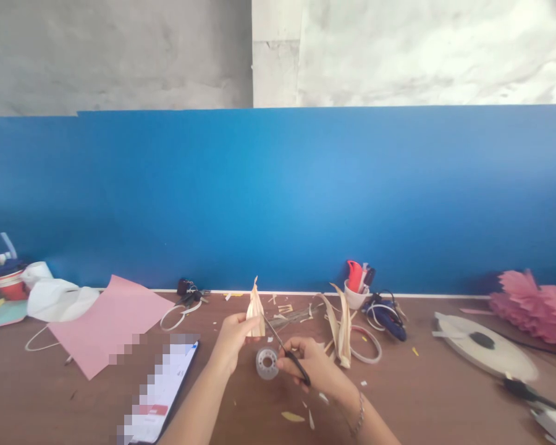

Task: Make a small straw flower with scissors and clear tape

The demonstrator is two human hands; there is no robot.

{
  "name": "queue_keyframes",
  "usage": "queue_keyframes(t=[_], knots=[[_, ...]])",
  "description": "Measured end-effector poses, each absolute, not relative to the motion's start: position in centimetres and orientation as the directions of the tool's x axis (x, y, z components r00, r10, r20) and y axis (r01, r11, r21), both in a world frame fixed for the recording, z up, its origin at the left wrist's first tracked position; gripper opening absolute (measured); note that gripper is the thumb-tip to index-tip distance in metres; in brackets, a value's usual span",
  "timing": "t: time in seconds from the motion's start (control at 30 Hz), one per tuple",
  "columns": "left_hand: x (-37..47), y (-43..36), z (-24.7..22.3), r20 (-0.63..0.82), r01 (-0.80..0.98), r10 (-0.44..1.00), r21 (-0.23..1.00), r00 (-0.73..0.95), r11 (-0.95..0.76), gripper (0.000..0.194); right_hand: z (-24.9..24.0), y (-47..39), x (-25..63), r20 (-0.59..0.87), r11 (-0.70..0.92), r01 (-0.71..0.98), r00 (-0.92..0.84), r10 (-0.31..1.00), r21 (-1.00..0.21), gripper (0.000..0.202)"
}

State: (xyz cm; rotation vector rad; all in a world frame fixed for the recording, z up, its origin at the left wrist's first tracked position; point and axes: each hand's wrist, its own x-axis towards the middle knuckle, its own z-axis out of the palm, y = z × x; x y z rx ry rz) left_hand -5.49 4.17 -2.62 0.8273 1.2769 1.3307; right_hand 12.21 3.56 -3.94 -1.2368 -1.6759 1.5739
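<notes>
Smartphone [169, 383]: lies left of the left hand and nearer the camera; screen partly pixelated.
Left hand [234, 340]: closed, thumb and fingers pinching the pleated dried husk.
Pleated dried husk [256, 312]: upright at the left fingertips, narrow end upward.
Right hand [308, 364]: gripping the scissors; bracelet on its wrist.
Scissors [300, 371]: black handles in the right hand, blades angled up and left to the husk's right edge; contact cannot be confirmed.
Tape roll [261, 364]: on the table [241, 402], just left of the right fingertips.
Loose husk strips [343, 334]: beyond the right hand, slightly to its right.
White cup [354, 298]: farther beyond the right hand, holding a red-handled item.
Pink paper sheet [111, 321]: well left of the left hand.
Pink ruffled paper [532, 306]: far right of the right hand.
Husk scraps [293, 417]: scattered around both hands.
</notes>
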Motion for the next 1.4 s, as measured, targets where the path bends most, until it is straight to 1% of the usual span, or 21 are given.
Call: queue_keyframes(t=[0.2, 0.27, 0.4, 0.5, 0.67, 0.83, 1.13, 1.4], knots=[[-5.7, 4.1, -2.6, -0.163, -0.195, 0.973, 0.972, -0.161, 0.130, 0.017, -3.9, 3.7, 12.4, -0.216, -0.087, 0.287, -0.455, 0.864, -0.954, 0.033], [-5.7, 4.1, -2.6, -0.157, -0.191, 0.968, 0.974, -0.194, 0.119, 0.017, -3.7, 3.7, 12.6, -0.221, -0.089, 0.284, -0.476, 0.851, -0.955, 0.032], [-5.4, 4.2, -2.6, -0.141, -0.239, 0.948, 0.968, -0.284, 0.072, 0.022, -3.5, 3.5, 12.6, -0.219, -0.080, 0.281, -0.508, 0.833, -0.956, 0.029], [-5.2, 4.2, -2.6, -0.127, -0.253, 0.944, 0.966, -0.304, 0.048, 0.025, -3.5, 3.4, 12.5, -0.223, -0.075, 0.301, -0.496, 0.839, -0.951, 0.025], [-5.0, 3.9, -2.2, -0.134, -0.276, 0.943, 0.960, -0.304, 0.047, 0.026, -3.6, 3.4, 12.4, -0.221, -0.063, 0.328, -0.469, 0.855, -0.943, 0.021], [-4.8, 3.9, -2.2, -0.135, -0.290, 0.941, 0.956, -0.311, 0.041, 0.025, -3.7, 3.5, 12.3, -0.194, -0.040, 0.315, -0.474, 0.859, -0.948, 0.023], [-4.6, 4.0, -2.7, -0.138, -0.284, 0.939, 0.958, -0.315, 0.046, 0.022, -3.6, 3.4, 12.2, -0.196, -0.059, 0.291, -0.468, 0.862, -0.955, 0.029], [-4.5, 3.8, -2.7, -0.130, -0.289, 0.944, 0.957, -0.303, 0.039, 0.021, -3.8, 3.5, 12.3, -0.188, -0.051, 0.289, -0.471, 0.862, -0.956, 0.028]])
